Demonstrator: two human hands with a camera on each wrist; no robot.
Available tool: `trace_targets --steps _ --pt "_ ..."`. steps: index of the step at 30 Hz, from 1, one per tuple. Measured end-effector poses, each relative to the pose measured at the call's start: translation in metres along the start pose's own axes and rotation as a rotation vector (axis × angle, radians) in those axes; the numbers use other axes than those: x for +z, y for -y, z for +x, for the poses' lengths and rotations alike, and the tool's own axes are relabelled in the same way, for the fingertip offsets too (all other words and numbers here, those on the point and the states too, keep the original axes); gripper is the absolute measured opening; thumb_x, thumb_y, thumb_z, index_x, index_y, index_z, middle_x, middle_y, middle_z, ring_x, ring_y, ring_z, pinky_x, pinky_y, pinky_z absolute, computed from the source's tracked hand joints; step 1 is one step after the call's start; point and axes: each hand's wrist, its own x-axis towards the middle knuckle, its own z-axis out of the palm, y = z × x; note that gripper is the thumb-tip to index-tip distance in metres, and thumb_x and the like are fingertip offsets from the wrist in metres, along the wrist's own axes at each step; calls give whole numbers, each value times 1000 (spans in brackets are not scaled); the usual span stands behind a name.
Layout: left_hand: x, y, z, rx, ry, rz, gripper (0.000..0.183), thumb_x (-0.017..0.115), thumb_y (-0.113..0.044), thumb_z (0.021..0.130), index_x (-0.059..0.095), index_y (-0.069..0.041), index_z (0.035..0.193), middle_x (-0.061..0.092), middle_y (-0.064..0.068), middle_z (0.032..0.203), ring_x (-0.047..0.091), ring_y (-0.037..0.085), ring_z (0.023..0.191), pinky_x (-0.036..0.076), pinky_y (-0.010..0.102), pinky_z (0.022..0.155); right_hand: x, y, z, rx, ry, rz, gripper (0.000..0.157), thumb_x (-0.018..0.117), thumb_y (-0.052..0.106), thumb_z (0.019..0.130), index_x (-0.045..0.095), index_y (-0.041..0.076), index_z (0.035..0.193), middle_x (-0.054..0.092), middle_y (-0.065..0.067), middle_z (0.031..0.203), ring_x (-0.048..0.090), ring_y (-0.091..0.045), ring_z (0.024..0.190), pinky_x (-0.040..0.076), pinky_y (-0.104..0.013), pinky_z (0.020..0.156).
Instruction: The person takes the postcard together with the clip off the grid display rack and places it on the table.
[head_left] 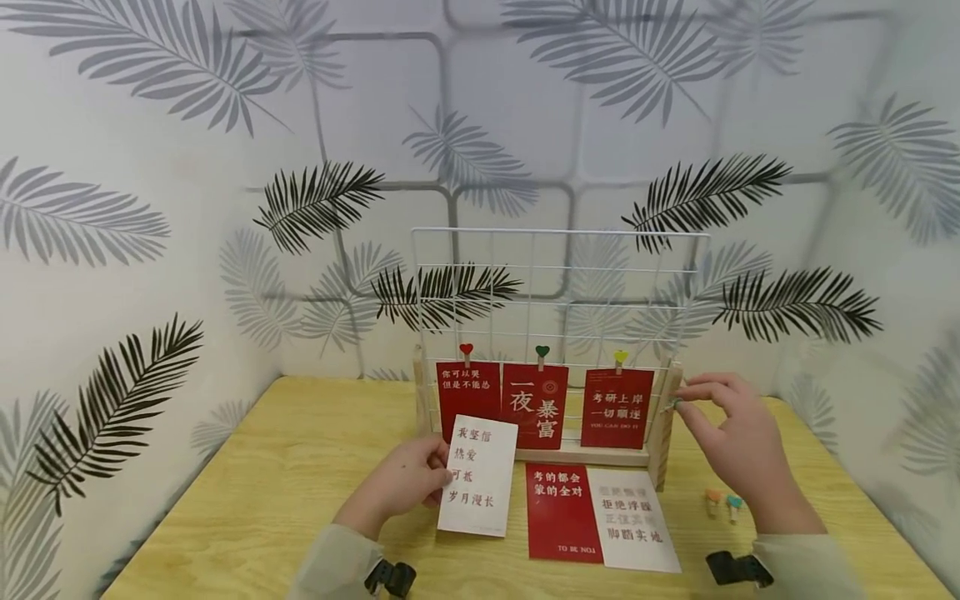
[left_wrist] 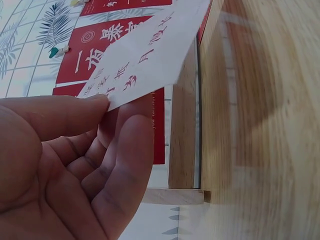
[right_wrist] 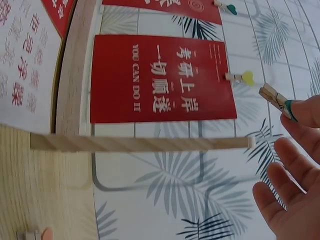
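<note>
My left hand (head_left: 401,482) pinches a white card (head_left: 483,467) with red writing by its left edge, between thumb and fingers. The card is held upright in front of the white wire grid rack (head_left: 491,287), covering part of a red card (head_left: 468,385). Beside the rack's right post, my right hand (head_left: 742,446) pinches a small wooden clothespin (right_wrist: 271,96) with a green end between thumb and index finger. A second red card (head_left: 534,400) and a third red card (head_left: 617,412) hang on the grid from heart-topped clips. The right hand's other fingers are spread, holding nothing.
On the table (head_left: 300,467) in front of the rack lie a red card (head_left: 558,521) and a white card (head_left: 637,546), side by side. An orange clip (head_left: 712,498) and a blue clip (head_left: 734,505) lie at the right. A wooden base (head_left: 592,456) supports the grid.
</note>
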Motion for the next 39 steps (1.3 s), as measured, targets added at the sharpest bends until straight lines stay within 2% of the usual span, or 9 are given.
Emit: trace_targets --steps 5,9,15,21,31,39 --pt "2 -1 6 -15 7 -8 6 63 -2 95 59 -4 99 59 10 83 65 23 71 59 41 64 -13 -17 -2 31 -8 -2 18 65 15 99 71 0 106 56 -20 128 49 -46 119 41 -65 86" --pt "4 1 8 -21 10 5 6 64 -3 95 59 -5 98 60 9 82 66 24 71 59 40 63 -15 -30 -5 53 -2 4 19 65 15 99 72 -2 105 58 -22 124 48 -47 120 39 -66 89" --pt "5 9 8 -30 5 36 9 66 -5 95 58 -6 98 60 8 79 64 23 66 57 38 61 -13 -44 -9 119 118 -1 28 63 24 102 71 -1 111 57 -23 126 49 -48 120 43 -64 89" --pt "4 12 6 -54 2 26 9 66 -6 94 58 -6 97 59 8 77 63 21 62 56 38 59 -11 -57 -11 149 222 -19 28 62 27 103 71 2 111 61 -21 121 54 -42 114 45 -60 90" --pt "10 14 5 -81 28 31 11 68 -10 94 59 -7 98 60 8 74 64 22 59 55 37 57 -4 -85 -18 249 435 -68 34 59 37 103 71 7 111 60 -20 124 54 -46 117 47 -62 92" --pt "17 12 6 -69 49 47 12 69 -10 92 60 -6 99 61 7 70 62 20 56 55 37 54 -1 -96 -23 273 500 -55 30 63 34 101 72 7 111 61 -21 123 55 -47 116 45 -64 88"
